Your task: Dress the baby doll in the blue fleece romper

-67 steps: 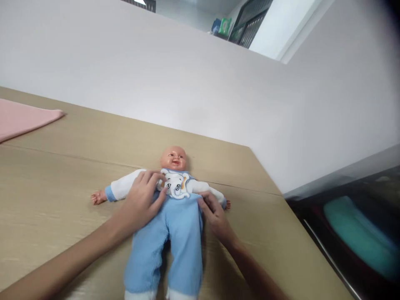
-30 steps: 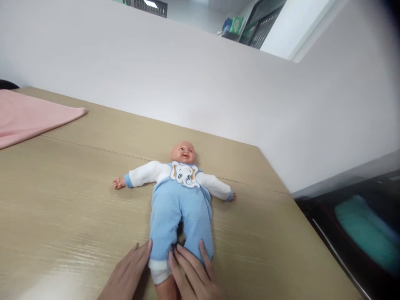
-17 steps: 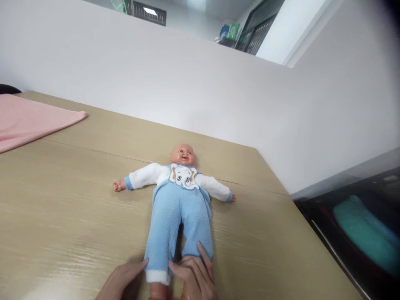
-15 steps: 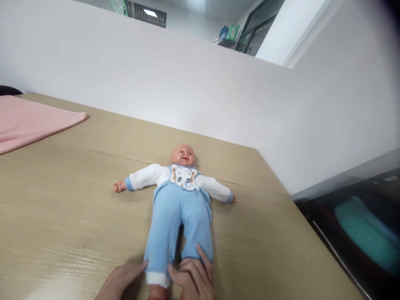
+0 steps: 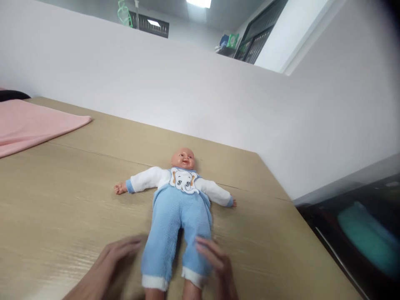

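A baby doll point(image 5: 183, 159) lies on its back on the wooden table point(image 5: 78, 208), arms spread, head toward the wall. It wears a blue romper point(image 5: 167, 225) with white sleeves, white leg cuffs and an elephant patch point(image 5: 183, 180) on the chest. Just left of the doll's leg is my left hand point(image 5: 117, 254), fingers extended and holding nothing. My right hand point(image 5: 217, 258) is over the outer side of the other leg, fingers apart and slightly blurred; whether it touches the cloth I cannot tell.
A pink cloth point(image 5: 37, 125) lies at the table's far left, near a dark curved object point(image 5: 12, 95). A white wall point(image 5: 187, 87) rises behind the table. Beyond the right edge, lower down, is a dark surface with a teal item point(image 5: 368, 237).
Both hands have moved outward from the doll's lower legs. My right hand has left the inner trouser leg, and both white cuffs now show.
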The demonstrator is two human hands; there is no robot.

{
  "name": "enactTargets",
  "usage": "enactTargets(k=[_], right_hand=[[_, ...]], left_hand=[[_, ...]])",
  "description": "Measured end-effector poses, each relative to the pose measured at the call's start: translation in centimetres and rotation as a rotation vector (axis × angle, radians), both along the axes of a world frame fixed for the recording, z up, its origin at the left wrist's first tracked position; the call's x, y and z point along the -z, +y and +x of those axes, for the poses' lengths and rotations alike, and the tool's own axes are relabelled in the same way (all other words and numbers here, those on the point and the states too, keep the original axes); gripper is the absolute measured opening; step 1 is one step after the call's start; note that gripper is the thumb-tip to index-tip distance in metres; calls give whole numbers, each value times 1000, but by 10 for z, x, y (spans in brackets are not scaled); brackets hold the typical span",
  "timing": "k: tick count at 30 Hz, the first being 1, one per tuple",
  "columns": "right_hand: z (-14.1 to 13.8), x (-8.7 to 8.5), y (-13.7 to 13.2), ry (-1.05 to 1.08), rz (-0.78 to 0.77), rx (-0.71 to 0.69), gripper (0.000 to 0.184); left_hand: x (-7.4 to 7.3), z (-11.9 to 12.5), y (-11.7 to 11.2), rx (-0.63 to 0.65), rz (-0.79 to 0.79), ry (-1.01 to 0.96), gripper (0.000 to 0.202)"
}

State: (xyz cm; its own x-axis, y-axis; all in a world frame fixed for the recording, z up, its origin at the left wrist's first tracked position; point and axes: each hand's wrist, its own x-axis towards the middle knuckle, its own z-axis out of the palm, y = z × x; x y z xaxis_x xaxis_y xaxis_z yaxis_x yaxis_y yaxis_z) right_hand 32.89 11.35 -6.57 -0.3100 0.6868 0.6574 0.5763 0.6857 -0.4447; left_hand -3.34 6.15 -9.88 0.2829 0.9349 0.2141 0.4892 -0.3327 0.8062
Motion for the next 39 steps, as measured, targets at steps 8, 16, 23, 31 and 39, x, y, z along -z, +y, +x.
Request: enactTargets(k=[8,16,23,31,39], right_hand=[[40,-5,119,229,-508,151,49],[15,-6,156,431,-663,-33,39],[14,-3,159,590,-726,-24,50],[30,8,147,388,-556,187,54],[94,0,152,-73,-100,379,56]], left_hand=[[-40,42,136,-252,-88,-215,53],[-27,57,180,-274,-78,-335,53],[-18,55,194,-403,-118,-377,37],[-22,54,188,-366,30,14,20],[-48,53,178,-355,363,128,18]])
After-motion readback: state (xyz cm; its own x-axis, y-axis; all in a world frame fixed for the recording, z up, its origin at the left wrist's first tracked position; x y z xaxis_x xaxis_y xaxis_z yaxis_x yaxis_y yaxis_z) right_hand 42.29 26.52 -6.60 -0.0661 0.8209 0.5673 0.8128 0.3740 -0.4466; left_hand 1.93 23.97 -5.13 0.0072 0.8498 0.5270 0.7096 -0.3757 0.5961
